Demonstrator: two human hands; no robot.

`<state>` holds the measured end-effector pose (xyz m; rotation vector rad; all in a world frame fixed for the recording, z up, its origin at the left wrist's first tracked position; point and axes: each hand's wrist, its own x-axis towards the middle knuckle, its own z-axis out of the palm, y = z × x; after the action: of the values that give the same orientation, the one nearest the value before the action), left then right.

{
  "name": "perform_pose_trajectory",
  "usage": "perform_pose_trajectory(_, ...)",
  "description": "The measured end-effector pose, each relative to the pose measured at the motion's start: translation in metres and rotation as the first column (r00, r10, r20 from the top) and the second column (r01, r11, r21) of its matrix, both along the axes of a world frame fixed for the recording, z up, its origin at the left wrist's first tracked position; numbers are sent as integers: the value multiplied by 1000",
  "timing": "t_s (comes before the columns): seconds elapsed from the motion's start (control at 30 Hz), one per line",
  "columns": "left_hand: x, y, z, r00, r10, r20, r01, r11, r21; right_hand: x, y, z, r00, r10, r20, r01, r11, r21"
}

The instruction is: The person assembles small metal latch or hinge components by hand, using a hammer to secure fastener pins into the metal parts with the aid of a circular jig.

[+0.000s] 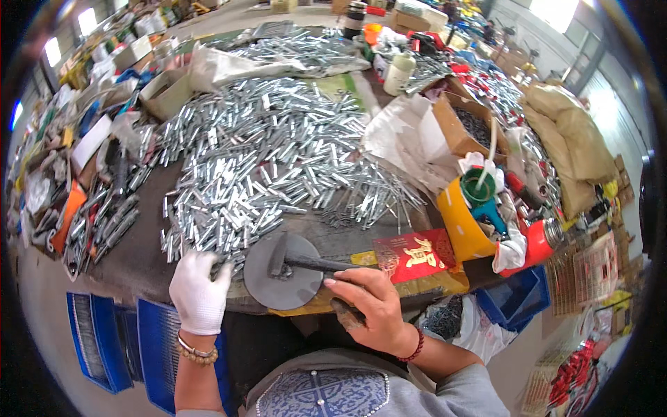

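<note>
My right hand (pixel 375 302), bare with a red bead bracelet, is closed round the dark handle of a hammer (pixel 316 263). The hammer's head is over a round grey metal disc (pixel 267 292) at the table's near edge; whether they touch, I cannot tell. A dark, worn piece shows under my right palm. My left hand (pixel 199 292) wears a white knit glove and bead bracelets. Its fingers curl together left of the disc, by the near edge of a heap of shiny metal pins (pixel 257 153); what they pinch is hidden.
A red printed card (pixel 417 256) lies right of the disc. Beyond it stand a yellow container (pixel 464 219), a red flask (pixel 535 247) and an opened cardboard box (pixel 462 125). Loose tools (pixel 111 222) crowd the left. Blue bins (pixel 156 347) sit below the table's near edge.
</note>
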<state>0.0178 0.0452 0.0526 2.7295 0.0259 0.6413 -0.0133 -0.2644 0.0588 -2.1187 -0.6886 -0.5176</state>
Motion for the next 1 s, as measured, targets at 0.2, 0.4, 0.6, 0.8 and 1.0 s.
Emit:
perform_pose_trajectory(0.2,-5,-14,25,982,-114,153,137,979,-148,54,-61,13,955,-291,55,295,914,-278)
perform_pose_trajectory(0.4,-24,-43,42,896,-438,77,441,897,-20,102,-89,6,955,-288,64,278,806,-523)
perform_pose_trajectory(0.6,-23,-51,29,887,-460,-44,455,886,-92,111,-92,13,983,-183,-15,138,787,-602)
perform_pose_trajectory(0.8,-24,-49,26,881,-473,-7,468,872,-144,97,-82,5,999,29,28,-6,791,-612)
perform_pose_trajectory(1.0,-31,-43,16,914,-397,-86,372,903,-214,78,-59,16,999,46,-22,-51,860,-508)
